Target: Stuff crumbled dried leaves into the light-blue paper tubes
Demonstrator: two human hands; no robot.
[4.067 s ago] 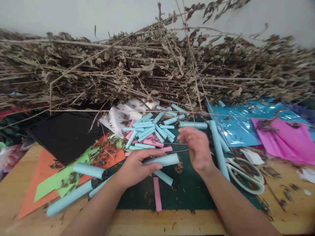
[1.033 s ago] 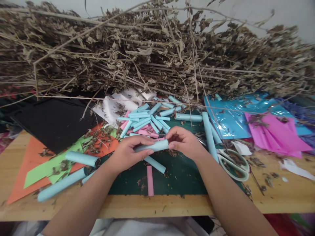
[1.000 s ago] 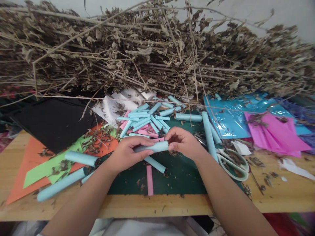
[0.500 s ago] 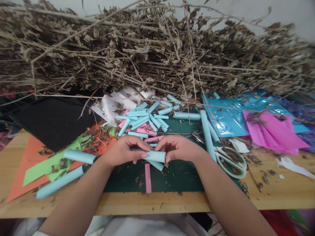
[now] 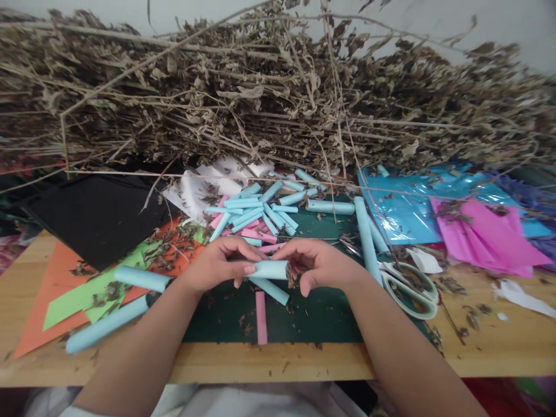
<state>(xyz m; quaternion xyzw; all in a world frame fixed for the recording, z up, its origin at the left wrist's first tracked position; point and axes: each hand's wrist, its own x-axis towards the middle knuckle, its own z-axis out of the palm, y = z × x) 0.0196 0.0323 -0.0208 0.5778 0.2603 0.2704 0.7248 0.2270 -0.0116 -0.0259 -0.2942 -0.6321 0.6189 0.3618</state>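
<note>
Center of the surface (image 5: 278,364), just above the green mat (image 5: 325,318): light blue paper tube (image 5: 271,270), lying roughly level, mouth toward 3 o'clock, dark dry leaf bits showing at that end. Left hand (image 5: 219,263) is clamped on its 9 o'clock end, thumb on the near side. Right hand (image 5: 313,266) is at the mouth, thumb spread away from the fingers, not gripping the tube; can't tell if the fingertips touch the rim.

Risks, my read: tilt the mouth down and loose leaf probably drops out. Squeeze too hard with the left and thin paper could dent or unroll. Push at the mouth against a loose left grip and the tube could slip back.

Just below, at 5 o'clock: second blue tube (image 5: 273,291), partly hidden, could roll if bumped. Pink tube (image 5: 261,318) at 6. Pile of small blue tubes (image 5: 244,203) at 11, mixed with pink; a knock might scatter it.

Further out: long blue tube (image 5: 367,240) at 2, scissors (image 5: 429,301) at 3, handles toward the right forearm, so a sleeve-less arm could catch them. Two more blue tubes (image 5: 142,278) at 9. Black sheet (image 5: 99,214) at 10. Dried plant heap (image 5: 243,110) across 12, stems overhanging; snagging one would likely shed crumbs.
</note>
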